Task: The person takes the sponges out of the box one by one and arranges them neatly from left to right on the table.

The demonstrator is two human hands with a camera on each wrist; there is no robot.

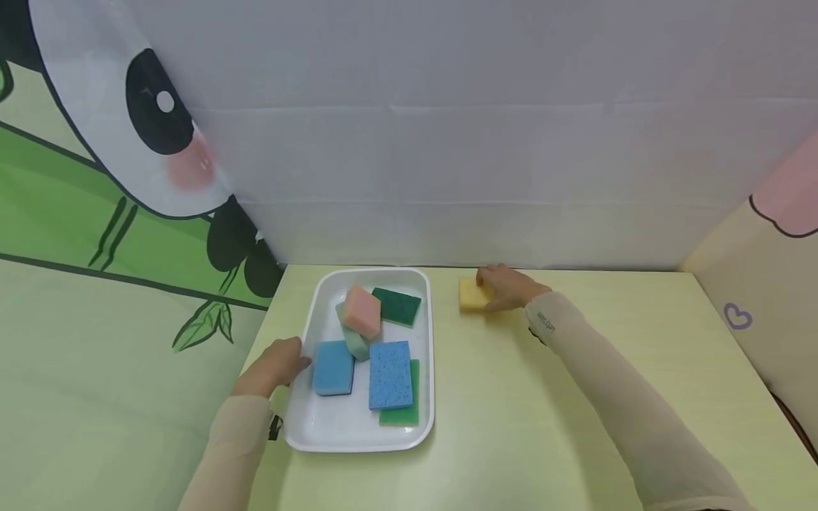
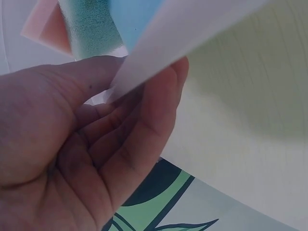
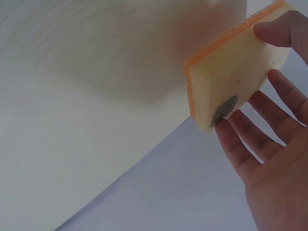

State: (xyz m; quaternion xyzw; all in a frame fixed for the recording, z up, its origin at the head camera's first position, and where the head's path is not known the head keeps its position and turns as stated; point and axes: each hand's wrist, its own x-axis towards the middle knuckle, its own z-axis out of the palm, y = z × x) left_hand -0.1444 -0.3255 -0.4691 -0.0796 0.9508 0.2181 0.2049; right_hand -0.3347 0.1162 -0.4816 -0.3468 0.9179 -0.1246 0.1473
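Note:
My left hand (image 1: pixel 276 367) grips the left rim of a white tray (image 1: pixel 345 436), thumb above and fingers curled beneath it in the left wrist view. Toward the back of the table, right of the tray, my right hand (image 1: pixel 509 287) holds a yellow sponge (image 1: pixel 471 295) between thumb and fingers. The right wrist view shows an orange scouring layer and a dark spot on this sponge (image 3: pixel 236 77). Inside the tray lie a pink sponge (image 1: pixel 362 312), a light blue sponge (image 1: pixel 333 369) and a speckled blue sponge (image 1: pixel 390 376), which overlaps a green pad (image 1: pixel 414 397).
A dark green pad (image 1: pixel 397 306) and a pale green sponge (image 1: pixel 355 344), partly under the pink one, also lie in the tray. Behind the pale yellow table (image 1: pixel 575 426) rises a white wall (image 1: pixel 447 156). Printed panels flank it on both sides.

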